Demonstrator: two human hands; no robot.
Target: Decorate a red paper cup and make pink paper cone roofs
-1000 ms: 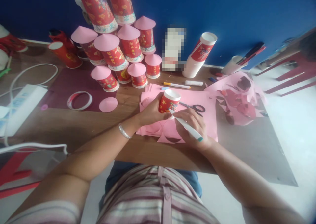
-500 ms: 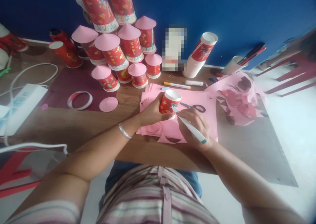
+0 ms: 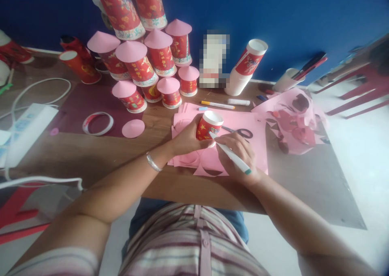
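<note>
My left hand [image 3: 189, 137] is wrapped round a small paper cup [image 3: 207, 127] with a red patterned band and a white rim, held tilted above a stack of pink paper [image 3: 258, 146]. In my right hand [image 3: 238, 154] is a white marker pen [image 3: 233, 157] with a green end, its tip at the cup's side near the lower edge. Whether the tip touches the cup I cannot tell. Just behind my right hand, scissors [image 3: 244, 133] with dark handles lie on the pink paper. A blue pen cap [image 3: 203, 109] rests at the paper's back edge.
Several red cups with pink cone roofs [image 3: 131, 52] stand at the back left. A roll of tape [image 3: 97, 124] and a pink cone [image 3: 133, 128] lie left. Behind the paper are a yellow-capped marker [image 3: 217, 105] and stacked cups [image 3: 247, 67]. Pink scraps [image 3: 299, 126] lie right.
My right hand and the marker pen have shifted slightly left, with the tip closer in on the cup. My left hand and the cup have barely moved.
</note>
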